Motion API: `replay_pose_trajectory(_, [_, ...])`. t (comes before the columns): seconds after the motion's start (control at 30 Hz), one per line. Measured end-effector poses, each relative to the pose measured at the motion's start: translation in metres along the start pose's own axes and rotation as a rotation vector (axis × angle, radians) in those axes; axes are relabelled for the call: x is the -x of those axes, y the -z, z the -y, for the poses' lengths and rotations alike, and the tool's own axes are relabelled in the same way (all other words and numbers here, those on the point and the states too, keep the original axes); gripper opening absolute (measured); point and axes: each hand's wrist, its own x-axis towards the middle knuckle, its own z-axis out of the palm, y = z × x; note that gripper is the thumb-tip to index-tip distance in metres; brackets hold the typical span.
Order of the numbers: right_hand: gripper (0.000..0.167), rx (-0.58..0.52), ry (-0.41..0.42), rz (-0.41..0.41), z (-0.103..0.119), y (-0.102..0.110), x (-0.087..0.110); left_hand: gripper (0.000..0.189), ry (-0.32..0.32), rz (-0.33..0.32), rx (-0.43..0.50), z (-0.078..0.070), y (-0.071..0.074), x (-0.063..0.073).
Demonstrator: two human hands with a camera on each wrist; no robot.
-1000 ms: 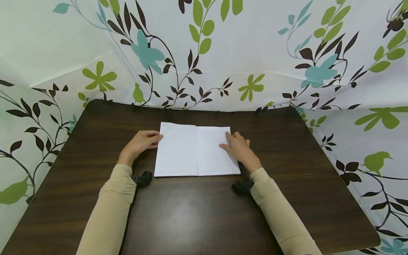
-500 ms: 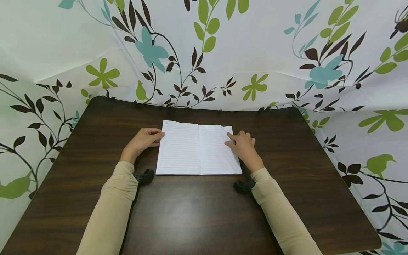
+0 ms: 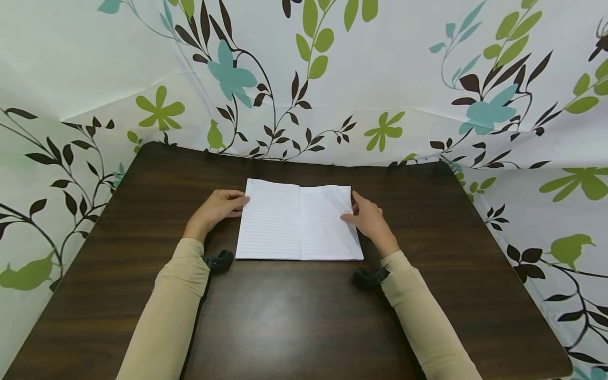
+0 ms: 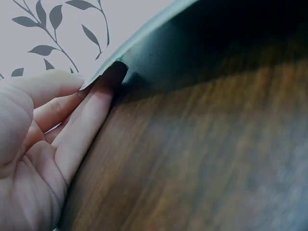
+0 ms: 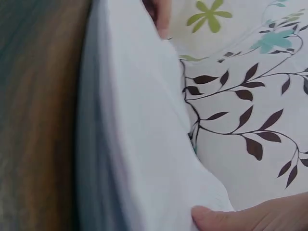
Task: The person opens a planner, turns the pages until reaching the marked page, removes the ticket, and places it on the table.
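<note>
An open notebook [image 3: 273,224] with lined white pages lies in the middle of the table, its spine running away from me. At its left edge my left hand [image 3: 215,212] pinches the cover and pages, thumb above and fingers underneath. The left wrist view shows the raised edge of the dark cover [image 4: 159,57] between thumb and fingers. My right hand [image 3: 372,220] holds the right edge, its thumb [image 5: 219,219] on the page and its other fingers at the outer side, partly hidden. In the right wrist view the pages [image 5: 144,110] bow upward.
The dark wood-grain table [image 3: 275,316] extends all round the notebook. A white cloth with leaf and flower prints [image 3: 304,126] hangs behind the table and at both sides. Black wrist straps [image 3: 219,262] sit over the beige sleeves [image 3: 163,311].
The right hand's fingers have slid from the top of the right page to its outer edge. The right page's lifted far corner now lies with the rest. The left hand keeps its hold.
</note>
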Motion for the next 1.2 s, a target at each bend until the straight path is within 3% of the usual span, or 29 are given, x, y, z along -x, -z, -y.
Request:
replay_pose_trajectory(0.07, [0.068, -0.021, 0.006, 0.007, 0.001, 0.003, 0.002, 0.05, -0.004, 0.0, -0.001, 0.001, 0.0, -0.001])
replay_pose_trajectory(0.17, [0.036, -0.028, 0.046, -0.004, 0.005, 0.006, 0.005, 0.05, -0.006, 0.0, 0.0, 0.002, 0.0, -0.002])
replay_pose_trajectory(0.23, [0.029, -0.019, 0.082, 0.006, 0.01, 0.01, 0.009, 0.05, -0.003, -0.001, -0.002, 0.003, 0.0, -0.002])
replay_pose_trajectory(0.33, [0.037, 0.004, 0.123, 0.076, 0.023, 0.014, 0.018, 0.049, 0.002, -0.001, -0.005, 0.002, 0.001, -0.003])
replay_pose_trajectory(0.5, [0.082, 0.039, 0.184, 0.285, 0.046, 0.019, 0.038, 0.049, -0.001, -0.012, -0.014, 0.002, 0.002, -0.002])
replay_pose_trajectory(0.77, [0.081, 0.011, 0.395, 0.398, 0.07, 0.021, 0.068, 0.047, 0.01, -0.008, -0.018, 0.001, 0.0, -0.004])
replay_pose_trajectory(0.93, [0.079, -0.005, 0.422, 0.368, 0.083, 0.014, 0.083, 0.047, 0.011, -0.012, -0.017, -0.001, -0.001, -0.003])
replay_pose_trajectory(1.2, [0.076, 0.01, 0.512, 0.176, 0.101, -0.022, 0.084, 0.048, 0.016, -0.004, -0.003, -0.001, 0.0, -0.001])
